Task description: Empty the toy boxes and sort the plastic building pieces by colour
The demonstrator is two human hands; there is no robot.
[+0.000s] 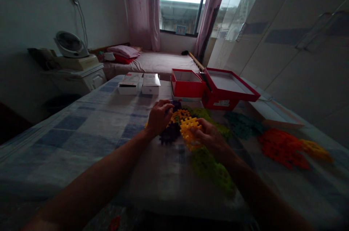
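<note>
My right hand (210,134) pinches a yellow notched interlocking plastic block (188,126) between thumb and fingers, over the middle of the table. Beside it, my left hand (159,116) has its fingers curled at the edge of purple interlocking blocks (169,133) and orange-yellow blocks (182,114); what its fingertips grip is hidden. Green blocks (212,171) lie under and in front of my right hand, and more lime-green blocks (200,114) lie behind it. Blur hides how the pieces join.
A checked cloth covers the table (89,140). Teal blocks (244,125), orange-red blocks (283,147) and yellow blocks (316,150) lie to the right. At the back stand white boxes (151,89), a red box (188,88) and a red-rimmed box (222,99).
</note>
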